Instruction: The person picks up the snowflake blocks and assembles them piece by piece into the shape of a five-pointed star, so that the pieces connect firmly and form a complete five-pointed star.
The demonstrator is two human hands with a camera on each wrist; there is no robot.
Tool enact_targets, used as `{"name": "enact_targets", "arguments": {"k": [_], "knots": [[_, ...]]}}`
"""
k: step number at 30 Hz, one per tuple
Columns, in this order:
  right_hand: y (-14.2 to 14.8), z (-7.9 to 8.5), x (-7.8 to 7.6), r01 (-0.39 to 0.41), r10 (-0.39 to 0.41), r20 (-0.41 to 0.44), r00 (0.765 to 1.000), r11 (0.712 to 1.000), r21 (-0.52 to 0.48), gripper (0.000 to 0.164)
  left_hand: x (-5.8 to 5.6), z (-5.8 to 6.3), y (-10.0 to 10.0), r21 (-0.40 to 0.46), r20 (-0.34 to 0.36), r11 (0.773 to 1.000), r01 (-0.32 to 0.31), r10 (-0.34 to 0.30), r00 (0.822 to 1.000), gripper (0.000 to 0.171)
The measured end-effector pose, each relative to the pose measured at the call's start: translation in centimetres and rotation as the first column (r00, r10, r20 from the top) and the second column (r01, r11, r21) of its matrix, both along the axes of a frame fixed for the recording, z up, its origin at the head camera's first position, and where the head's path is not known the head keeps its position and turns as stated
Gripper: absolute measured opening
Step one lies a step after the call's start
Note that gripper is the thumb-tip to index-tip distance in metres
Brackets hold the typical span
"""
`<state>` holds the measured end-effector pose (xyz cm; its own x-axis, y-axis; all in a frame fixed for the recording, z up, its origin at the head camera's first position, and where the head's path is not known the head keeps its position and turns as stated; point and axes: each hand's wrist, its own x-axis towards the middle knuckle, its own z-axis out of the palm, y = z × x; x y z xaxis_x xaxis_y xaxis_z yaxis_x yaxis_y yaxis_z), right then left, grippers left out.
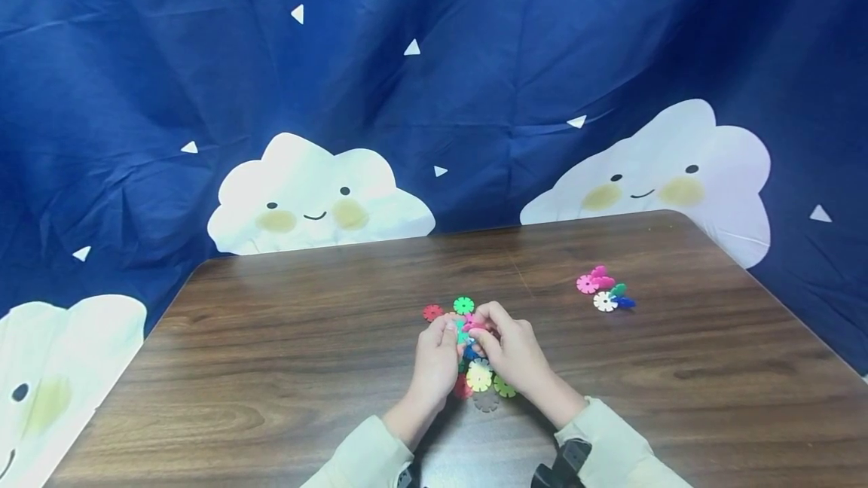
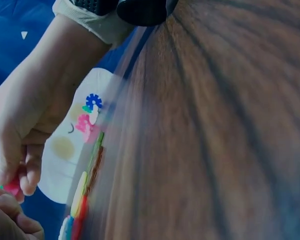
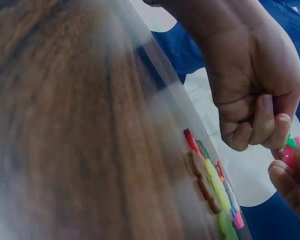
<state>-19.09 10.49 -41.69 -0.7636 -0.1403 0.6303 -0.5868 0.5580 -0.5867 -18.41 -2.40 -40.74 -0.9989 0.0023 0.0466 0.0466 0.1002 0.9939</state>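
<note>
Both hands meet over a loose group of notched plastic discs on the table. My left hand (image 1: 436, 361) pinches a green notched disc (image 1: 460, 333), a bit of which shows between the fingertips in the right wrist view. My right hand (image 1: 518, 352) grips a pink notched disc (image 3: 288, 156) against it; whether the two are joined cannot be told. Below the hands lie a yellow disc (image 1: 478, 376), a brown disc (image 1: 486, 401), a lime disc (image 1: 504, 387) and a red disc (image 1: 463, 386). Fingers partly cover a blue disc (image 1: 472, 351).
Beyond the fingertips lie another red disc (image 1: 432, 312) and a bright green disc (image 1: 464, 305). Farther right on the wooden table (image 1: 285, 367) sits a cluster of pink discs (image 1: 587, 284), a white disc (image 1: 605, 302), and green and blue ones. A blue cloud-print curtain (image 1: 468, 96) hangs behind.
</note>
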Motion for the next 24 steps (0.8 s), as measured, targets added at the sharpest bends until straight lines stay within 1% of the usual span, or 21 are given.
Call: {"name": "enact_targets", "arguments": {"k": [2, 6, 9, 12, 15, 17, 21, 24], "knots": [[0.2, 0.1, 0.1, -0.018, 0.018, 0.026, 0.999, 1.000, -0.001, 0.024, -0.1, -0.1, -0.2, 0.002, 0.011, 0.999, 0.037, -0.037, 0.999, 0.025], [0.5, 0.4, 0.0, -0.067, 0.065, 0.088, 0.994, 0.998, 0.018, 0.020, -0.1, -0.1, -0.6, 0.037, 0.040, 0.993, 0.108, -0.110, 0.993, 0.024], [0.7, 0.4, -0.1, -0.093, 0.088, 0.119, 0.989, 0.995, 0.035, 0.018, -0.1, -0.2, -0.8, 0.068, 0.073, 0.988, 0.137, -0.142, 0.987, 0.024], [0.8, 0.5, -0.1, -0.105, 0.099, 0.136, 0.986, 0.994, 0.036, 0.018, -0.3, -0.4, -0.9, 0.084, 0.086, 0.985, 0.151, -0.158, 0.984, 0.023], [0.9, 0.5, -0.2, -0.111, 0.104, 0.170, 0.980, 0.993, 0.030, 0.018, -0.4, -0.5, -1.0, 0.115, 0.091, 0.981, 0.154, -0.165, 0.982, 0.023], [1.0, 0.5, -0.2, -0.114, 0.106, 0.204, 0.973, 0.993, 0.024, 0.019, -0.6, -0.7, -1.1, 0.144, 0.100, 0.979, 0.144, -0.160, 0.982, 0.023], [1.5, 0.6, -0.3, -0.111, 0.099, 0.279, 0.955, 0.993, 0.028, 0.021, -0.7, -0.8, -1.3, 0.189, 0.125, 0.977, 0.100, -0.125, 0.984, 0.021], [2.3, 0.7, -0.3, -0.124, 0.091, 0.332, 0.939, 0.989, 0.082, 0.017, -0.8, -0.7, -1.5, 0.217, 0.135, 0.974, 0.063, -0.094, 0.986, 0.017]]}}
